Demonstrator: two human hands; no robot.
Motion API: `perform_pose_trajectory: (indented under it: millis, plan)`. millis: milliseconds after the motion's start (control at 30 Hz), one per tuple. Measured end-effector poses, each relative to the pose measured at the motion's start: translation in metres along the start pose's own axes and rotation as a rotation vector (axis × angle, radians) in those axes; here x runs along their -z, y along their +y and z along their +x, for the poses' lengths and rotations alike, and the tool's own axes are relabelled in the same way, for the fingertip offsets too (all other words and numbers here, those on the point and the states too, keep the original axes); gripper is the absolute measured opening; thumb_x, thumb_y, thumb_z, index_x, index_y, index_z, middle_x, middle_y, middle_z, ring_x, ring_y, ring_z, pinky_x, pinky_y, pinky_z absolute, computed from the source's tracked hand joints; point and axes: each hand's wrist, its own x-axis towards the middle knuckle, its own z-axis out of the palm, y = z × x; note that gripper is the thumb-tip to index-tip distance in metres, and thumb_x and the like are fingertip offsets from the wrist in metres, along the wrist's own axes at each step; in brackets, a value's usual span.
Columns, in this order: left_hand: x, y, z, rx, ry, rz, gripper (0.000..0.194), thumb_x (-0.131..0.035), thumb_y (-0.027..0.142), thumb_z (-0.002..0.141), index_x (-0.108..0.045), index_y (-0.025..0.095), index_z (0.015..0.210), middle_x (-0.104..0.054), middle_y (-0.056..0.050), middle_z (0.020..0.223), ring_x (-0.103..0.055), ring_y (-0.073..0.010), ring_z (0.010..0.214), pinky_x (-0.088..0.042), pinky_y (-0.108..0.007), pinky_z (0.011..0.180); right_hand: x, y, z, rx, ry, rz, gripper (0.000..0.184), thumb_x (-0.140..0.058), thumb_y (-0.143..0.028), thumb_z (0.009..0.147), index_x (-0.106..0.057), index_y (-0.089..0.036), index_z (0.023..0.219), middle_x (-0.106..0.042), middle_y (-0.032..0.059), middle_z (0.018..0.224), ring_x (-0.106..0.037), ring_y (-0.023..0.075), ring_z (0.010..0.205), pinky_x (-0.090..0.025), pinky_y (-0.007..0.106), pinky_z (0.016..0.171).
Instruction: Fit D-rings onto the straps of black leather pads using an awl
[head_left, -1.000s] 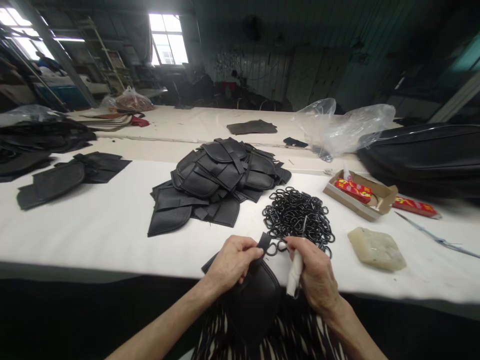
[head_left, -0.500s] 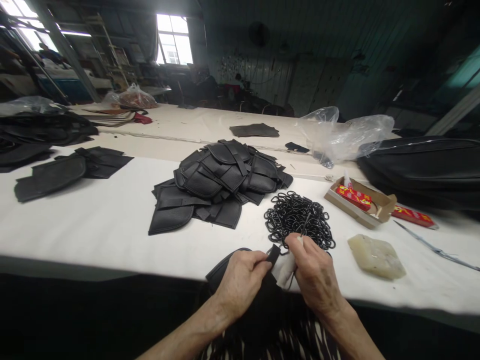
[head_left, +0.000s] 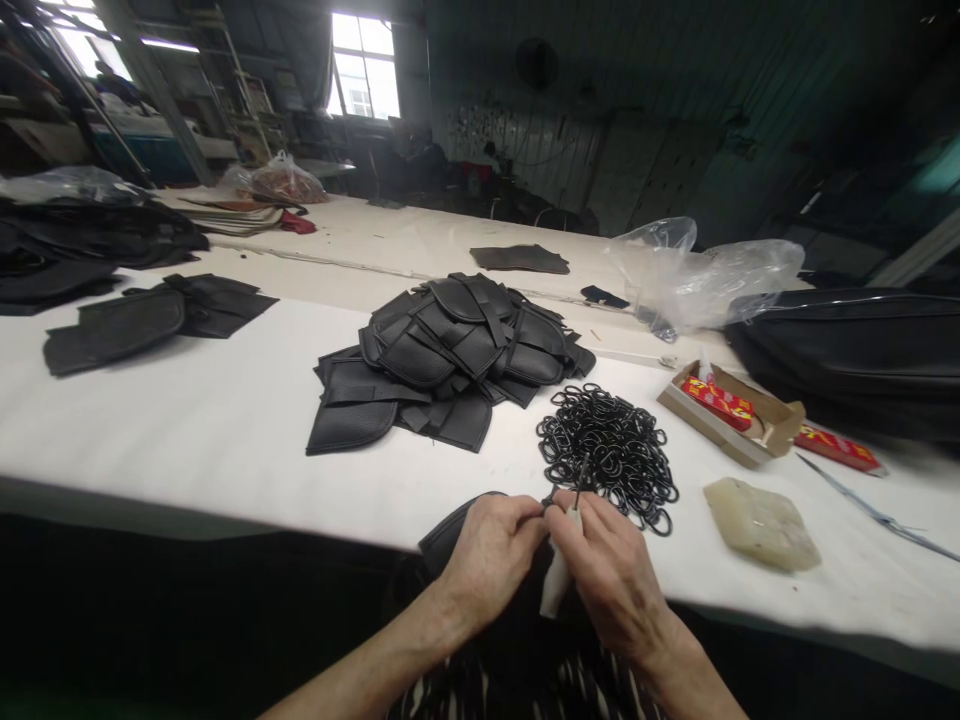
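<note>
My left hand (head_left: 491, 550) is closed on a black leather piece (head_left: 448, 535), pinching the end of its strap at the table's front edge. In my right hand (head_left: 609, 560) is an awl-like tool (head_left: 556, 582) with a pale handle and a thin dark shaft pointing up and away. The fingertips of both hands meet at the strap end and mostly hide it. Just beyond them lies a heap of black metal D-shaped rings (head_left: 606, 445). Farther left stands a pile of stitched black leather pieces with straps (head_left: 442, 350).
Right of the rings are a cardboard box (head_left: 739, 445) with red packets, a yellowish translucent block (head_left: 761, 525) and a thin strip (head_left: 870, 508). A clear plastic bag (head_left: 720, 280) and a large black bag (head_left: 855, 345) lie behind. More black pieces (head_left: 120, 325) are at left.
My right hand has moved left and in against my left hand, bringing the tool to the strap end. The strap end, visible before, is now mostly covered. The view has shifted slightly.
</note>
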Motion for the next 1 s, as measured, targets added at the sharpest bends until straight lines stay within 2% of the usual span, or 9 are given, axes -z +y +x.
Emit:
perform_pose_trajectory:
  millis: [100, 167, 267, 367, 433, 600, 700, 800, 1000]
  plan:
    - [0.0, -0.003, -0.002, 0.01, 0.025, -0.031, 0.022, -0.044, 0.02, 0.08, -0.05, 0.017, 0.059, -0.045, 0.003, 0.056, -0.039, -0.0112, 0.057, -0.031, -0.023, 0.055, -0.002, -0.007, 0.0, -0.001, 0.01, 0.028, 0.021, -0.039, -0.005, 0.091, -0.059, -0.01, 0.087, -0.058, 0.0118, 0.075, -0.054, 0.0207, 0.072, -0.048, 0.033, 0.064]
    - [0.001, -0.003, -0.003, 0.038, 0.049, -0.073, 0.013, -0.044, 0.021, 0.08, -0.057, 0.017, 0.077, -0.046, 0.005, 0.057, -0.041, -0.0111, 0.055, -0.032, -0.022, 0.053, -0.003, -0.01, -0.001, -0.038, 0.03, 0.061, 0.024, -0.037, -0.007, 0.092, -0.059, -0.012, 0.085, -0.059, 0.0123, 0.078, -0.054, 0.0202, 0.072, -0.049, 0.031, 0.062]
    - [0.003, -0.001, -0.004, 0.121, 0.021, -0.206, 0.026, -0.046, 0.023, 0.08, -0.056, 0.017, 0.103, -0.047, 0.006, 0.057, -0.041, -0.0102, 0.047, -0.033, -0.022, 0.048, -0.005, -0.013, -0.004, -0.145, 0.077, 0.157, 0.023, -0.037, -0.009, 0.092, -0.058, -0.015, 0.086, -0.061, 0.01, 0.08, -0.054, 0.018, 0.069, -0.048, 0.029, 0.059]
    - [0.004, 0.004, -0.004, 0.19, -0.066, -0.311, 0.02, -0.046, 0.023, 0.077, -0.062, 0.014, 0.087, -0.05, 0.004, 0.059, -0.043, -0.0094, 0.045, -0.036, -0.021, 0.045, -0.01, -0.016, -0.009, -0.25, 0.12, 0.257, 0.018, -0.042, -0.009, 0.09, -0.058, -0.017, 0.087, -0.062, 0.0063, 0.079, -0.054, 0.0165, 0.068, -0.047, 0.027, 0.058]
    - [0.004, 0.006, -0.005, 0.217, -0.054, -0.352, 0.017, -0.047, 0.021, 0.075, -0.062, 0.014, 0.078, -0.052, 0.003, 0.057, -0.044, -0.0097, 0.045, -0.038, -0.021, 0.046, -0.013, -0.019, -0.011, -0.332, 0.15, 0.295, 0.017, -0.043, -0.01, 0.089, -0.057, -0.019, 0.086, -0.061, 0.0051, 0.08, -0.055, 0.0162, 0.068, -0.046, 0.026, 0.058]
    - [0.003, 0.006, -0.008, 0.236, 0.021, -0.365, 0.017, -0.049, 0.021, 0.075, -0.064, 0.015, 0.081, -0.047, 0.006, 0.046, -0.045, -0.0102, 0.044, -0.039, -0.021, 0.047, -0.009, -0.025, -0.007, -0.815, 0.123, 0.503, 0.007, -0.054, -0.024, 0.086, -0.052, -0.02, 0.092, -0.058, 0.0008, 0.075, -0.055, 0.0149, 0.061, -0.045, 0.025, 0.054]
    - [0.003, 0.006, -0.009, 0.226, 0.043, -0.355, 0.017, -0.049, 0.021, 0.075, -0.064, 0.015, 0.082, -0.048, 0.006, 0.047, -0.046, -0.0097, 0.044, -0.038, -0.02, 0.047, -0.006, -0.026, -0.004, -0.975, 0.057, 0.713, 0.011, -0.055, -0.029, 0.085, -0.049, -0.021, 0.084, -0.053, -0.0042, 0.065, -0.05, 0.0121, 0.053, -0.042, 0.021, 0.047]
    - [0.001, 0.006, -0.01, 0.234, 0.079, -0.384, 0.013, -0.052, 0.021, 0.075, -0.062, 0.015, 0.08, -0.049, 0.006, 0.05, -0.046, -0.0093, 0.045, -0.039, -0.02, 0.047, -0.008, -0.027, -0.004, -0.965, 0.092, 0.756, 0.015, -0.054, -0.03, 0.085, -0.045, -0.022, 0.077, -0.043, -0.008, 0.056, -0.042, 0.0107, 0.048, -0.037, 0.019, 0.044]
    - [-0.006, 0.01, -0.014, 0.214, 0.172, -0.532, 0.017, -0.053, 0.027, 0.079, -0.057, 0.015, 0.09, -0.056, 0.003, 0.06, -0.053, -0.0118, 0.052, -0.045, -0.023, 0.053, -0.01, -0.019, 0.004, -0.842, 0.102, 0.66, 0.014, -0.053, -0.026, 0.085, -0.045, -0.022, 0.076, -0.042, -0.008, 0.056, -0.039, 0.0099, 0.047, -0.033, 0.02, 0.044]
